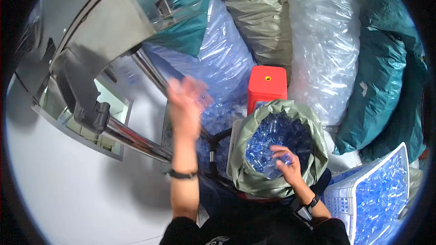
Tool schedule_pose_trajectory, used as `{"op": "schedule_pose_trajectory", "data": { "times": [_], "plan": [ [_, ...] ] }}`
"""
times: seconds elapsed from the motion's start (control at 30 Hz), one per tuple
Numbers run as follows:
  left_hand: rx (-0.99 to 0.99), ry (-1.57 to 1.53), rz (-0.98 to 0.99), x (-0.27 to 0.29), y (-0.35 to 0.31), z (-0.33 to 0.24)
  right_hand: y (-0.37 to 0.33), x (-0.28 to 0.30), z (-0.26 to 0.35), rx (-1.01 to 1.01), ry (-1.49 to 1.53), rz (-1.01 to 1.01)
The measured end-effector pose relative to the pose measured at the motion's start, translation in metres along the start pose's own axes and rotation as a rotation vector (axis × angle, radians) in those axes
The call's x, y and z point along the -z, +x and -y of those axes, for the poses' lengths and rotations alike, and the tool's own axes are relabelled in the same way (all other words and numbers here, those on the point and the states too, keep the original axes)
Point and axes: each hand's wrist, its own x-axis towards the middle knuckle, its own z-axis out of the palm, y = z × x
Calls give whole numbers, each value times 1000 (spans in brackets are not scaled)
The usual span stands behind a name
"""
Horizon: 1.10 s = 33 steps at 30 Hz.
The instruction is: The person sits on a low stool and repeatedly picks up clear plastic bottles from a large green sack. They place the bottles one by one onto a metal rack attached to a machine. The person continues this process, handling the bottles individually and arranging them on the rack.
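Observation:
My left hand [185, 102] is raised beside the slanted metal tube [152, 72] of a machine. Motion smears its fingers, and no held thing shows. My right hand [289, 168] is over the mouth of an olive-green woven sack [313, 131] with a rolled-down rim. Its fingers curl round a small clear plastic piece [285, 158], partly hidden by the hand. Inside the sack lie many small clear bluish plastic pieces [261, 147], too small to tell their exact kind.
A red stool [268, 84] stands just behind the sack. To the right, a white basket [339, 204] is full of similar pieces. Large clear [324, 45] and green bags [374, 95] line the back and right. The metal machine [109, 27] occupies the upper left.

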Motion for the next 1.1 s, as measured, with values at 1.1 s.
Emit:
{"op": "schedule_pose_trajectory", "data": {
  "times": [1.1],
  "plan": [
    [810, 85, 55, 25, -243, 169, 12, 55, -227, -650, -1199, 71]
  ]
}}
